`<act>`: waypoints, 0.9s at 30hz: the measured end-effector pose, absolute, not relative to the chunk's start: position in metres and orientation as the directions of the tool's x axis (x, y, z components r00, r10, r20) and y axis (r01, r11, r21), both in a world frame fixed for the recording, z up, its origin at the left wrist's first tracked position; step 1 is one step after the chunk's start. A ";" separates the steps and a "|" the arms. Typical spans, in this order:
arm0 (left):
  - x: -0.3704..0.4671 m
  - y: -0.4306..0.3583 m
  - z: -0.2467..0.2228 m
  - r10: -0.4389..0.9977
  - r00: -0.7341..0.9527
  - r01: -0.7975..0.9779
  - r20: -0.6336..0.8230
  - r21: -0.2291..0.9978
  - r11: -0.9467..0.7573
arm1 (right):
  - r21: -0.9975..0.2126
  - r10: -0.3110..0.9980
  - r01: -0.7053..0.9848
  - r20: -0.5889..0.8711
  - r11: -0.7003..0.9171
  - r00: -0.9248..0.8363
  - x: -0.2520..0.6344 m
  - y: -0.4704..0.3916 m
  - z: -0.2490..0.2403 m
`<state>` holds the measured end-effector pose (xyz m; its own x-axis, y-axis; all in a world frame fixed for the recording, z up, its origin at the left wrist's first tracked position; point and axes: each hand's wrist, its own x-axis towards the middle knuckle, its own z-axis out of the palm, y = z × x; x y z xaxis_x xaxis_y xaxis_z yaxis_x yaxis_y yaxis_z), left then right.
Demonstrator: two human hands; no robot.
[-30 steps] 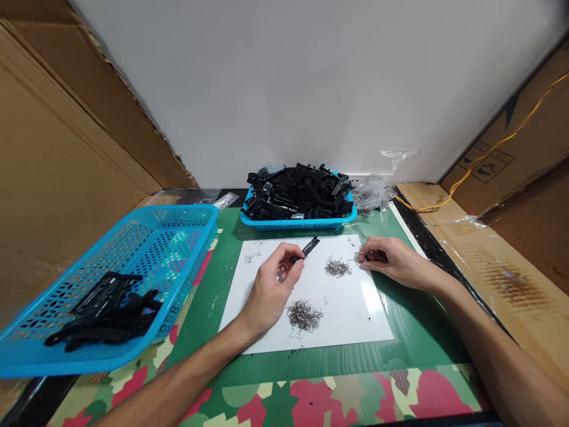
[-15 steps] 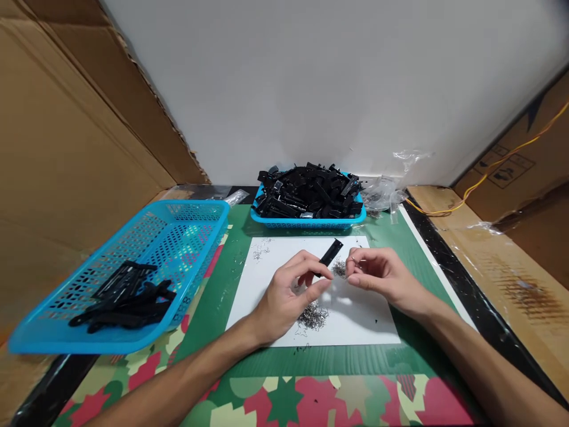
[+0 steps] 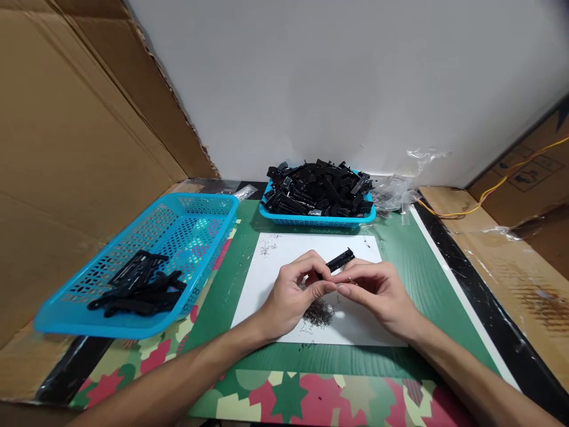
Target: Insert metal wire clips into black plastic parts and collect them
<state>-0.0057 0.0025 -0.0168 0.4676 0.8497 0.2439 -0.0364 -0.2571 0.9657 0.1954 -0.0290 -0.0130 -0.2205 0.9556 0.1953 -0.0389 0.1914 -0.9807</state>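
In the head view, my left hand [image 3: 293, 290] is closed around a narrow black plastic part [image 3: 340, 261], whose far end points up and to the right. My right hand [image 3: 380, 290] meets it, fingertips touching or almost touching the left ones. Thumb and index finger of the right hand pinch a tiny metal wire piece [image 3: 350, 280], too small to make out fully. Below the hands, a heap of small bent metal wire pieces [image 3: 318, 313] lies on a white sheet [image 3: 253, 296], partly hidden by my left hand. A few more wire pieces [image 3: 268, 244] are scattered at its far left corner.
A blue basket [image 3: 317, 220] heaped with black plastic parts stands at the back. Another blue basket [image 3: 137, 329] on the left holds several black parts. Clear plastic bags [image 3: 393, 196] lie at back right. Cardboard [image 3: 80, 118] walls the left side; yellow wires [image 3: 462, 212] run along the right.
My right hand has moved left, bringing its fingertips to my left hand and the black part. The black part is tilted flatter. The whole view has shifted slightly.
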 end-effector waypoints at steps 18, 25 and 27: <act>-0.010 0.006 -0.014 0.803 0.546 0.088 0.240 0.936 -0.340 | -0.946 0.934 0.176 0.217 0.273 -0.285 0.204 -0.033 -0.005; -0.011 0.009 -0.015 0.781 0.571 0.080 0.254 0.929 -0.361 | -0.933 0.922 0.200 0.230 0.301 -0.313 0.206 -0.031 -0.007; -0.011 0.009 -0.014 0.779 0.577 0.096 0.244 0.928 -0.361 | -0.934 0.925 0.193 0.236 0.301 -0.298 0.205 -0.031 -0.007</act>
<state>-0.0111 0.0087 -0.0141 0.5773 0.7793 0.2436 0.0961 -0.3611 0.9276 0.2055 -0.0309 -0.0070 -0.2979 0.9249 0.2362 0.1927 0.3006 -0.9341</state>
